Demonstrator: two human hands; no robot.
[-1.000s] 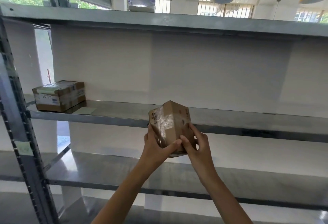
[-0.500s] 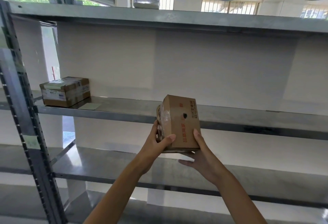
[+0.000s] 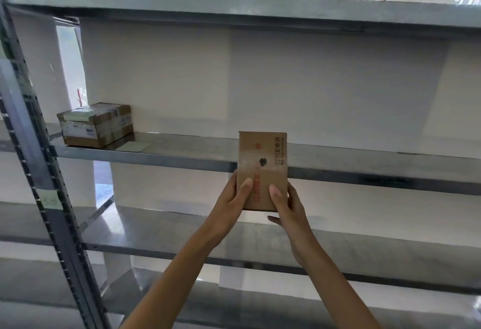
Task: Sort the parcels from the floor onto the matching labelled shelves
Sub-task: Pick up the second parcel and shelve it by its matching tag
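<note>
Small cardboard parcel [image 3: 263, 170] held upright in both hands at centre frame, in front of the middle shelf [image 3: 182, 157] edge.

Parcel: plain brown corrugated box, tall flat face toward camera, orange print, small black handling symbols near its upper right, one dark blotch mid-face. Left hand [image 3: 231, 203] and right hand [image 3: 289, 206] clasp its lower half, thumbs pressed on the front face, fingers wrapped behind. Shelving is grey sheet metal, smooth and reflective, with a perforated upright at frame left. A taped cardboard box [image 3: 96, 124] sits at the shelf's left end, a pale label [image 3: 132, 146] just beside it. The shelf surface right of the label is open.
</note>
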